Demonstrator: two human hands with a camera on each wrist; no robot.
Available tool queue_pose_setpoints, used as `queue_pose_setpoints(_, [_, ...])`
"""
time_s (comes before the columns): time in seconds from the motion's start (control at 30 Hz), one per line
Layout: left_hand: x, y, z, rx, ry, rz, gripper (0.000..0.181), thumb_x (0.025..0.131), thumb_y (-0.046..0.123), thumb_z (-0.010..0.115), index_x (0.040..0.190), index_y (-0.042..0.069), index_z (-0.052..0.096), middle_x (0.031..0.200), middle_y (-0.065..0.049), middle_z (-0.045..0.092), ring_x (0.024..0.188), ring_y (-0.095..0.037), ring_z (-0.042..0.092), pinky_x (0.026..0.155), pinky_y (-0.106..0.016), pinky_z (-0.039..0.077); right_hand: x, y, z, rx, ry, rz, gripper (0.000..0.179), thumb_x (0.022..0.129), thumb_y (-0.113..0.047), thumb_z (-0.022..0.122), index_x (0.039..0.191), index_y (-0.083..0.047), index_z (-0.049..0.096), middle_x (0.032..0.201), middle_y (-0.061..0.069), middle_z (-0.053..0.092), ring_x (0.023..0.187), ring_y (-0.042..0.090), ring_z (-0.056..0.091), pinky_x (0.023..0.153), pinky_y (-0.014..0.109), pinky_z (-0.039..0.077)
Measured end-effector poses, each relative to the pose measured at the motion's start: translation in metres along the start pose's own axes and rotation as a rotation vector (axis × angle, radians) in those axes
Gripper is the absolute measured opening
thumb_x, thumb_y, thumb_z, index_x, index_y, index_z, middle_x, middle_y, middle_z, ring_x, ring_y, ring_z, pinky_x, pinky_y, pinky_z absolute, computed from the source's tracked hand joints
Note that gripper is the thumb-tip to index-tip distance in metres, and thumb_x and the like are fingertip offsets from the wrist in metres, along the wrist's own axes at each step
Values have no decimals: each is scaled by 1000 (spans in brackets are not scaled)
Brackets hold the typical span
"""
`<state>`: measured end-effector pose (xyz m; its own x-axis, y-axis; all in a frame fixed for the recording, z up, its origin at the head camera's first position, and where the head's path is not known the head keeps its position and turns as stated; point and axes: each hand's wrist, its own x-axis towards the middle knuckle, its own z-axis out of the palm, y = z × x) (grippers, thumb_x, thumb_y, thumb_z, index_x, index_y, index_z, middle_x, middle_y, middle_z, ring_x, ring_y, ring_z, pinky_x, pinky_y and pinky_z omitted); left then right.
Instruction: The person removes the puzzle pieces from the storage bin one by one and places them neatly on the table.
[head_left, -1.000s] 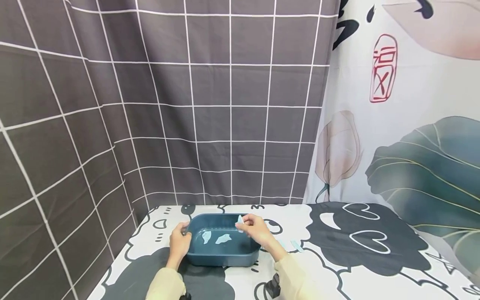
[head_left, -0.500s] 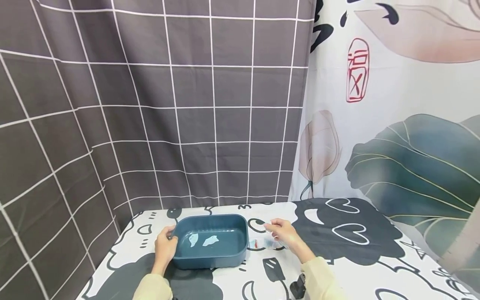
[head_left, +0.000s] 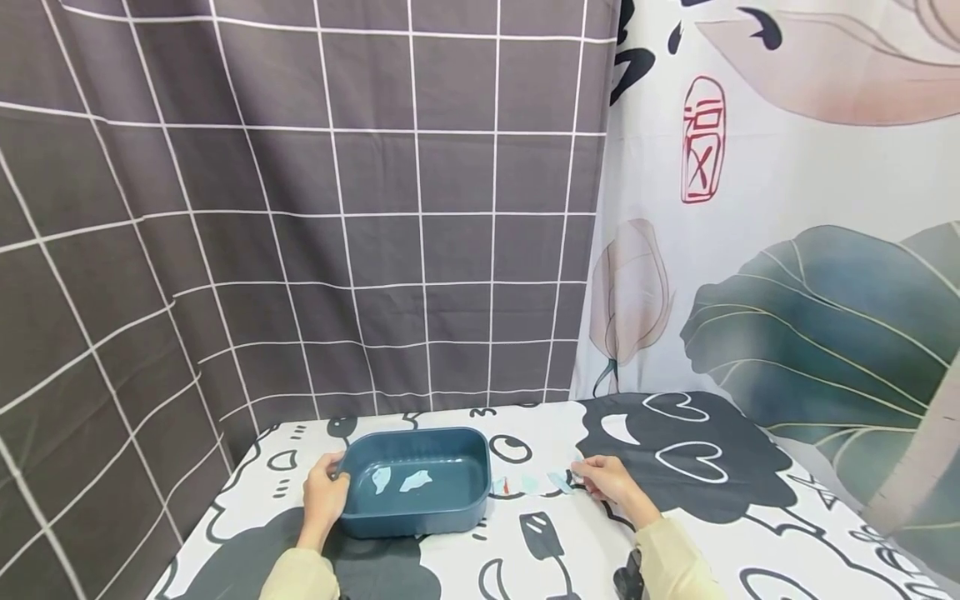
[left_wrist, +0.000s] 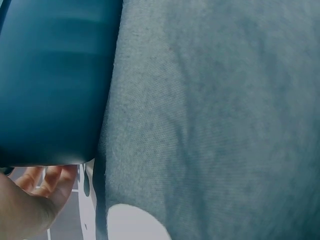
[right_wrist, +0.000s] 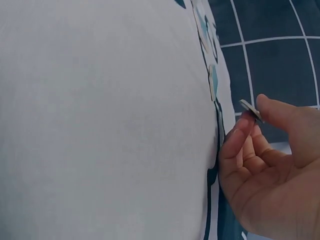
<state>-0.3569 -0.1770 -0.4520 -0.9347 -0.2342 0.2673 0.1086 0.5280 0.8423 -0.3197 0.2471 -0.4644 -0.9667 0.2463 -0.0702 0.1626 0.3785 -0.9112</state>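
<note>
A dark blue rectangular basin point(head_left: 412, 523) stands on the patterned cloth, and my left hand point(head_left: 324, 497) grips its left end. The left wrist view shows the fingers point(left_wrist: 59, 182) at the basin wall. Two flat, pale blue irregular pieces point(head_left: 416, 481) lie on the basin floor, apart from each other. To the right of the basin my right hand point(head_left: 611, 483) pinches a small, thin pale piece point(right_wrist: 250, 110) between thumb and fingertips, close to the cloth. Between basin and hand, several similar pieces lie in a row, among them one with a red mark point(head_left: 505, 485) and a plain one point(head_left: 559, 481).
The table is covered by a white cloth point(head_left: 540, 433) printed with dark cartoon shapes. A grey grid curtain point(head_left: 390, 250) hangs behind and to the left. At the back right hangs a white curtain point(head_left: 645, 167) with leaf and flower prints.
My right hand has moved from above the basin to the cloth on the right, still pinching a pale piece. My left hand stays on the basin. The head view has turned slightly right.
</note>
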Motion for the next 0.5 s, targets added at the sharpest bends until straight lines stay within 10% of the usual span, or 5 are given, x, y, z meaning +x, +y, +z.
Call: queue_pose_setpoints(0.5, [0,0,-2,-4,-11,7,43,86,-2,47,127,-10,52,116,-37,59,110,-52,54,97,-61,38,-1,2,-3,-24,37,-13,28,93,-13,54,100,12,62,67,-1,55,61,8,50,57,20,44])
